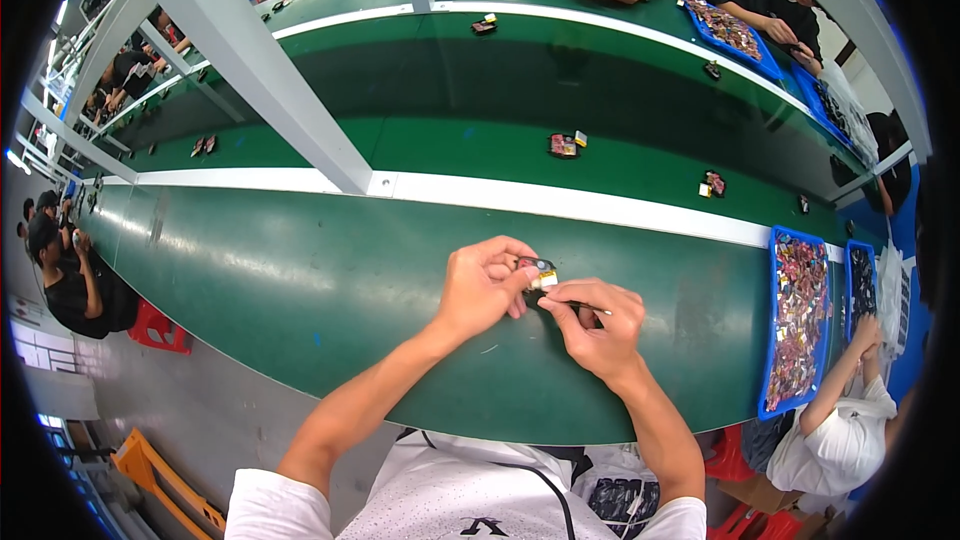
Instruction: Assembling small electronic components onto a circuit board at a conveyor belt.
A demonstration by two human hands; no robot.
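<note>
While the left hand (482, 285) is pinching a small black part (540, 273) with a yellow-and-white block, holding it up over the green bench (300, 290), the right hand (605, 325) is pinching a thin dark stick (603, 311) close beside it; whether the stick's tip is touching it, I cannot tell. Work on this one part seems to be under way, not finished; how much is left is not showing. Counting from the left beyond the white rail (500, 203), two small parts (210, 144) are lying side by side, one pink part (565, 145) is lying near the middle, then one reddish part (715, 183) and one black part (803, 204). Rightmost, two blue trays are standing: one large tray (768, 340) is holding pinkish pieces, one smaller tray (848, 275) black ones, both too many to count.
</note>
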